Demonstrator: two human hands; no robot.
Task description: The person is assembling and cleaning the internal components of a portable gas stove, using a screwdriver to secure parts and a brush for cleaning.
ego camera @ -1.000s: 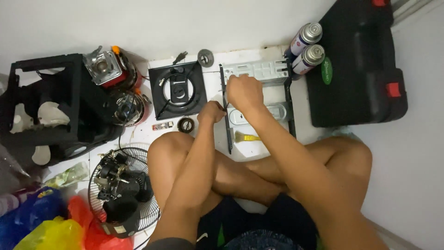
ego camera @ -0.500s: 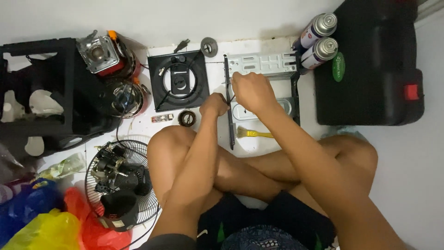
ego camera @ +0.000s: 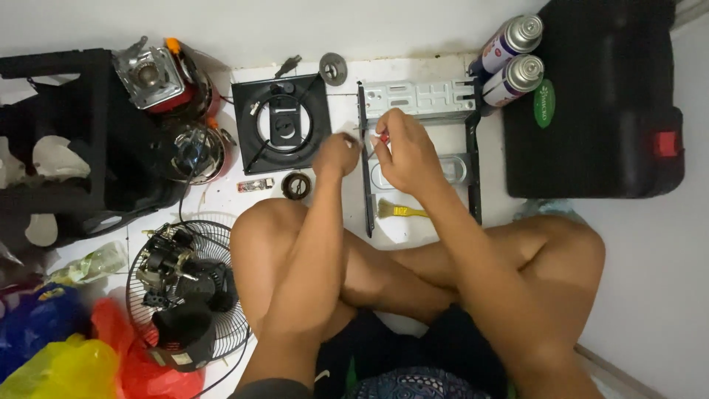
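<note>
On the white floor, both hands' fingers pinch small parts over a metal chassis (ego camera: 421,100), spray cans (ego camera: 513,59) beside.

Soft, even light is falling across the white floor (ego camera: 650,295), leaving only faint shadows under the crossed legs. Small glints are showing on the spray can tops (ego camera: 526,52) and the shiny metal bowl (ego camera: 196,151). The black case (ego camera: 598,103) is losing its detail (nearly flat black). Straight edges are bowing slightly near the frame's borders, and fine detail is looking a little soft throughout.
</note>
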